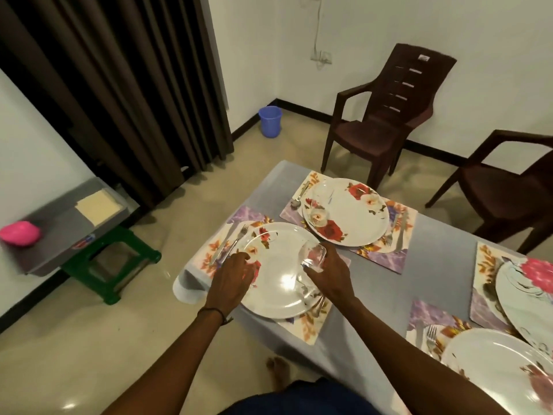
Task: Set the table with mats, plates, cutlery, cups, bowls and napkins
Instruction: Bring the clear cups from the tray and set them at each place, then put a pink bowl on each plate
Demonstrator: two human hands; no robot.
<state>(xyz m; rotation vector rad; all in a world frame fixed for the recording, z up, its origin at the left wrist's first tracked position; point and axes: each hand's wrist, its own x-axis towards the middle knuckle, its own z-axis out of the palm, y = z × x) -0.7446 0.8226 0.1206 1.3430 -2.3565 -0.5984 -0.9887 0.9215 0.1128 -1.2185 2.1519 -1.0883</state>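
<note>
The right hand (pixel 329 277) has its fingers curled round the lower part of a clear glass (pixel 312 255), holding it tilted over the far right rim of the near plate (pixel 278 295). The left hand (pixel 233 275) lies at that plate's left rim with its fingers bent down towards it; I cannot tell whether they grip the rim or only rest on it. The near plate, white with a flower print, sits on a floral mat (pixel 309 326) at the corner of the grey-clothed surface (pixel 437 265). A fork (pixel 239 238) and a knife (pixel 222 245) lie on the mat just left of the plate, close to the left fingertips. Beyond it, a second floral plate (pixel 354 218) sits on its own mat (pixel 389 259), with another clear glass (pixel 322 193) standing on the plate's left part, a spoon (pixel 299 195) on the mat to its left and more cutlery (pixel 398 235) to its right. At the right edge of the view lie two more plates on mats, one with a pink flower (pixel 535 280) and a nearer one (pixel 490 363) with a fork (pixel 431 336) beside it. Two brown plastic chairs (pixel 386 115) stand past the surface, a blue bucket (pixel 270 121) stands on the floor by a dark curtain (pixel 119 85), and a green stool (pixel 119 265) stands at the left.
</note>
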